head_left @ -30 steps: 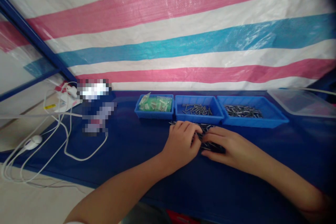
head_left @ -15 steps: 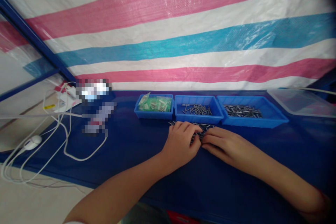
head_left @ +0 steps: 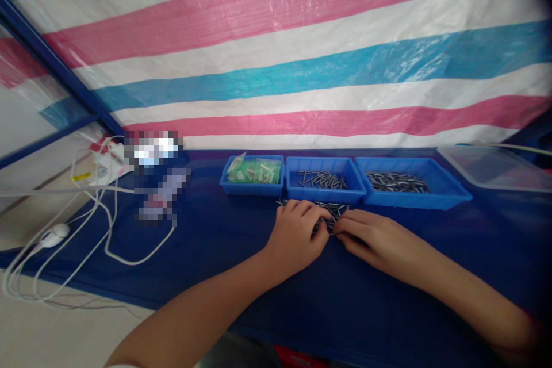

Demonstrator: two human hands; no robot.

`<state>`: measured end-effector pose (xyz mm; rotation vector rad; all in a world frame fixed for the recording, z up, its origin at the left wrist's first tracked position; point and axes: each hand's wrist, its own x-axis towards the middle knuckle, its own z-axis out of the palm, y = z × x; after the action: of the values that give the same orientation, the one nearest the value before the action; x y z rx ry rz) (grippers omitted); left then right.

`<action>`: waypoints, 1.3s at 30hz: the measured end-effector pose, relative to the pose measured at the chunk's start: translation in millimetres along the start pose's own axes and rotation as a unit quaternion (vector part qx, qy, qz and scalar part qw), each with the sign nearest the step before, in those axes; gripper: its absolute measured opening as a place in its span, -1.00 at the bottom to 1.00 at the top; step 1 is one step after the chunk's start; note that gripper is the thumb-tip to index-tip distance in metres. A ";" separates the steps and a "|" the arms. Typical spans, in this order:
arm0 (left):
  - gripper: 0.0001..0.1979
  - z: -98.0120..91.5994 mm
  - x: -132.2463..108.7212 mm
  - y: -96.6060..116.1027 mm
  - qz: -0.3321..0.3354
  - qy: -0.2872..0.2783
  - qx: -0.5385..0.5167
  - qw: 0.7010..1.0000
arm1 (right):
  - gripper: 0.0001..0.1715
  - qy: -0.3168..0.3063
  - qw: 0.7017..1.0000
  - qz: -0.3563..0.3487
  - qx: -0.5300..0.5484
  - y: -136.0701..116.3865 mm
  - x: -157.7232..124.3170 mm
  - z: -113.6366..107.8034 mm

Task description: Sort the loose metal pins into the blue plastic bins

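A loose pile of thin dark metal pins lies on the blue table in front of the middle bin. My left hand rests over the pile's left side, fingers curled around some pins, which show between thumb and forefinger. At the right edge of the pile, my right hand has its fingertips pinched together at a pin. The fingertips of both hands are partly hidden. Beyond them, the middle blue bin and the right blue bin hold similar pins.
The left blue bin contains green-printed plastic packets. White cables and a power strip occupy the table's left end, beside blurred-out items. A clear plastic lid lies at the back right. A striped sheet hangs behind.
My right hand has shifted very slightly to the right, showing a little more of the pins between the hands. The left hand stays almost in place.
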<state>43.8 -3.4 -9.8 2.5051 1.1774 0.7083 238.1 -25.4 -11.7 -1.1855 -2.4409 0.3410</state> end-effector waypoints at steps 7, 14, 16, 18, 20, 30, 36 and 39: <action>-0.74 -1.8 -0.5 -0.6 0.014 -0.005 -0.010 1.000 | -0.82 0.087 0.988 0.080 0.099 -2.6 0.9 -0.7; -0.75 -1.3 0.6 -2.5 0.030 -0.014 -0.022 0.999 | -0.75 0.145 0.929 0.154 0.304 -11.1 2.9 3.9; -0.75 -0.9 0.9 -2.2 0.036 -0.012 -0.035 0.999 | -0.78 0.148 0.917 0.159 0.334 -14.2 4.2 3.3; -0.77 -0.8 1.5 -1.3 0.044 -0.008 -0.059 0.997 | -0.80 0.161 0.913 0.159 0.340 -16.4 5.4 2.5; -0.79 -0.9 2.3 -0.2 0.049 -0.004 -0.084 0.995 | -0.81 0.174 0.911 0.157 0.339 -17.6 6.4 2.1; -0.79 2.6 3.8 -0.8 0.043 0.005 -0.133 0.990 | -0.81 0.198 0.898 0.190 0.344 -18.0 4.4 2.7; -0.82 1.9 2.6 1.1 0.048 0.013 -0.136 0.989 | -0.85 0.186 0.914 0.164 0.322 -15.9 2.7 3.7; -0.81 2.2 2.0 1.3 0.044 0.016 -0.133 0.990 | -0.85 0.192 0.917 0.162 0.308 -15.9 2.2 4.9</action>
<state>46.9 -2.8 -10.4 2.3404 0.9193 0.8698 223.7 -33.6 -9.4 -1.2100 -1.6131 0.8171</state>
